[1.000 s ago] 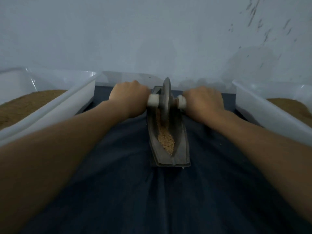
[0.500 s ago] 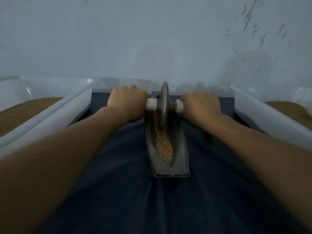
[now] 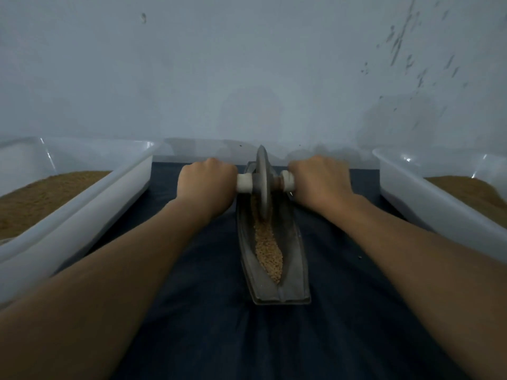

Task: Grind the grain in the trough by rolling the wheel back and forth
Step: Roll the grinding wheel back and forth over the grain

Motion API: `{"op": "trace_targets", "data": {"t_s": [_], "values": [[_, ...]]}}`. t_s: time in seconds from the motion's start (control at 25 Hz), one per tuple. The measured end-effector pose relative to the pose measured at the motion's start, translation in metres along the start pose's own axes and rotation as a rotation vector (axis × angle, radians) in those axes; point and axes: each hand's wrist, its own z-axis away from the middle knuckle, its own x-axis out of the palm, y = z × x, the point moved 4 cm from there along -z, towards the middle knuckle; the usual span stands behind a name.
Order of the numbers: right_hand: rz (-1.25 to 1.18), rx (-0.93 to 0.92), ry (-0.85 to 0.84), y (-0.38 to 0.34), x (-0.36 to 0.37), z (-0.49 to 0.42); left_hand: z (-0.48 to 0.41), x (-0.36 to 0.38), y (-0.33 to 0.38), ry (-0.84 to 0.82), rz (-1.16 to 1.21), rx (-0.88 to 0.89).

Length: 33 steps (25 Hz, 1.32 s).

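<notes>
A dark cloth [image 3: 192, 338] is flanked by a left tub [image 3: 82, 215] and a right tub [image 3: 425, 207]. A trough [image 3: 297, 259] is laid upon it, with grain [image 3: 267, 248] heaped in the near half. The wheel [image 3: 262, 185] is stood at the far end, its axle [image 3: 244, 182] grasped by left hand [image 3: 205, 185] and right hand [image 3: 319, 182].

Head camera looks forward and down, close over both forearms.

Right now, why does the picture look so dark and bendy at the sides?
Head view: the light is dim and bluish, with only small glints on the left bin and right bin; the wide lens bows their rims and stretches the forearms near the edges; the wheel, the grain in the trough, the left hand and right hand look fairly sharp.
</notes>
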Motion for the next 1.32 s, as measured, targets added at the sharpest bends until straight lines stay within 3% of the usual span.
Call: {"op": "trace_targets", "data": {"t_s": [0.12,0.28,0.48,0.6,0.76,0.84,1.04,1.12,1.2,1.32], "values": [[0.028,-0.117,0.059,0.005,-0.010,0.031,0.024,-0.008,-0.007,-0.010,0.036,0.119],[-0.025,-0.173,0.314,0.019,-0.022,0.088,0.067,-0.029,-0.021,0.253,0.011,0.331],[-0.007,0.042,0.087,0.004,0.000,0.028,0.017,-0.007,-0.006,0.065,-0.042,0.042],[-0.017,0.021,-0.022,0.003,0.001,0.006,0.001,-0.004,-0.006,-0.056,0.007,0.043],[0.042,-0.169,0.254,0.013,-0.015,0.069,0.059,-0.015,-0.019,0.192,0.004,0.252],[0.008,-0.196,0.344,0.018,-0.018,0.079,0.063,-0.022,-0.023,0.235,0.013,0.281],[0.008,0.011,0.061,0.004,0.002,0.015,0.003,-0.001,-0.010,-0.034,0.016,0.045],[-0.002,-0.001,-0.005,0.003,0.000,0.003,-0.007,0.002,-0.009,-0.122,0.057,0.026],[0.009,-0.077,0.091,0.007,-0.005,0.027,0.014,-0.003,-0.010,-0.062,0.020,0.098],[-0.034,-0.130,0.291,0.013,-0.009,0.075,0.051,-0.014,-0.018,0.199,-0.018,0.219]]}}
